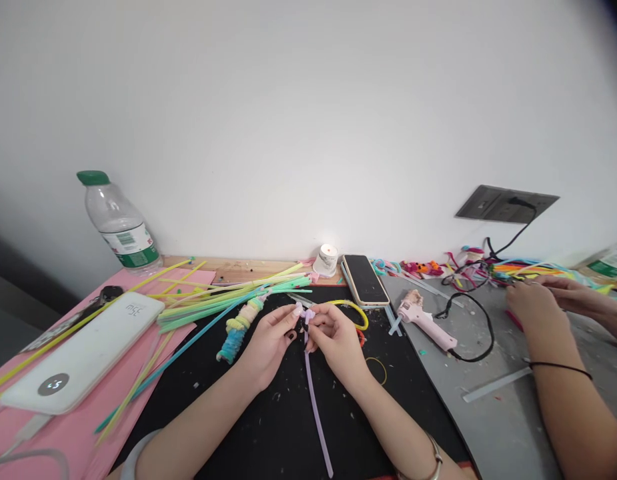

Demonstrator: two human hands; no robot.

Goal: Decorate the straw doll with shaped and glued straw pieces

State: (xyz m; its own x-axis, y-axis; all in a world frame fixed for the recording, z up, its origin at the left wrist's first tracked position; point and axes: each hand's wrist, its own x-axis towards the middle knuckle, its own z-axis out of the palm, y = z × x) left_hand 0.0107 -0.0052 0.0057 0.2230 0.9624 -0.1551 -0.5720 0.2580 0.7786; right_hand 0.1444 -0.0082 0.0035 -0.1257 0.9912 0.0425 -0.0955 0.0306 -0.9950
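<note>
Between the fingertips of both hands is a lilac pipe cleaner. Its upper end is bent into small loops, and its long straight tail hangs down over the black mat. My left hand pinches the looped part from the left. From the right, my right hand grips it just below the loops. Fingers partly hide the bent section. Left of my hands lies a coiled yellow, green and blue pipe cleaner piece. A yellow pipe cleaner ring lies behind my right hand.
Loose pipe cleaners, a white power bank and a plastic bottle are on the left. Toward the wall stand a small white cup and a phone. A corded pink glue gun lies right, near a co-worker's hands.
</note>
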